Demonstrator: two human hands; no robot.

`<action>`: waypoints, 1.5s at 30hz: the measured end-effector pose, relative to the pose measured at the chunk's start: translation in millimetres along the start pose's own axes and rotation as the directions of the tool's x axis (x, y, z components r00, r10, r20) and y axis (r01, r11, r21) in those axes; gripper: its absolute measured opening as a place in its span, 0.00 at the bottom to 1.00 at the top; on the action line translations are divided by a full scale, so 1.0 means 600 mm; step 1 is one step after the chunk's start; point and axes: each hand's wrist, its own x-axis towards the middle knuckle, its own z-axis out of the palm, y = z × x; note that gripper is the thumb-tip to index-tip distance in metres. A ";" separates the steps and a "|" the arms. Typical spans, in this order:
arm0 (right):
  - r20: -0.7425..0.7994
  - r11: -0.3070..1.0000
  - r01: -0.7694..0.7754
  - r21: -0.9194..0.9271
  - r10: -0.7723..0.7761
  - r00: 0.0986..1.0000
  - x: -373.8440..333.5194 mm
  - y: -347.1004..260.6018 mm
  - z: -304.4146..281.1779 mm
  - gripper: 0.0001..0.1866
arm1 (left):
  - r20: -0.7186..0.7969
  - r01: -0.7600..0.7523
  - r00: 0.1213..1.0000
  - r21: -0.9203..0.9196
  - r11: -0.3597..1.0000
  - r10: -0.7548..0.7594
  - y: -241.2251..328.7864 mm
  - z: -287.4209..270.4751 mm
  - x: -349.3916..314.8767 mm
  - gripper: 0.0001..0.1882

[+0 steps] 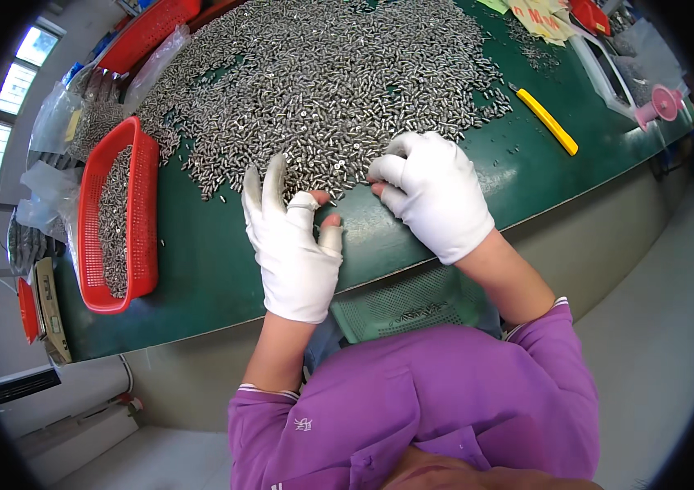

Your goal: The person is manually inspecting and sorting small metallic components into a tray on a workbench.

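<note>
A wide heap of small silvery metal screws (339, 77) covers much of the green table (208, 282). My left hand (294, 245), in a white glove with bare thumb and fingertip, rests at the heap's near edge. Its fingers are apart, touching or just over the nearest pieces, and no held piece shows. To its right, my right hand (437, 192) wears a similar glove and lies against the same edge. Its fingers curl in, with thumb and forefinger tips close together; anything between them is hidden or too small to make out.
A red plastic basket (147, 220) with more metal pieces stands at the left. A yellow utility knife (547, 122) lies at the right, near a pink spool-like object (659, 106). Below the table's front edge, a green basket (355, 314) holds some pieces.
</note>
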 end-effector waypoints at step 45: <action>0.146 0.974 -0.118 0.195 0.090 0.985 -0.033 -0.040 -0.007 0.09 | 0.123 -0.028 0.992 -0.083 0.996 0.038 0.009 0.003 -0.001 0.11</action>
